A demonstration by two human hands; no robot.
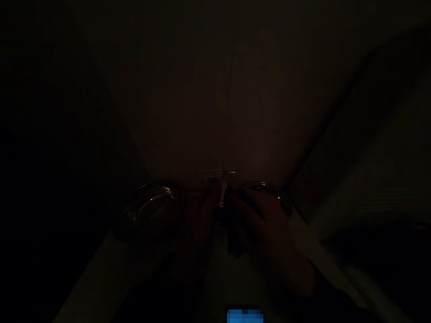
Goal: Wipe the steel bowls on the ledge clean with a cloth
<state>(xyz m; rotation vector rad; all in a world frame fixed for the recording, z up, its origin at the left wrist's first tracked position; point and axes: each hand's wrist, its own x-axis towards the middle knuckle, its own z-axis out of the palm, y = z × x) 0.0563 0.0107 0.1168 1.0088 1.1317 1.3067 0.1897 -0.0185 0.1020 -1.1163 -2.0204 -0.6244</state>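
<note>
The scene is very dark. My left hand (198, 224) and my right hand (269, 233) meet at the lower middle, fingers curled together around a small pale object (221, 198) that I cannot make out. A dark thing (235, 233) lies under my right fingers. Just beyond the fingertips shows a faint clear rim (220, 173), perhaps glass. A shiny round metal bowl (153, 208) sits to the left of my left hand. A second metal bowl (266, 187) is partly hidden behind my right hand.
The hands work over a pale surface (111, 278) that runs toward me. A light ribbed surface (380, 179) rises at the right. A blue blurred patch (244, 315) sits at the bottom edge. Everything else is in darkness.
</note>
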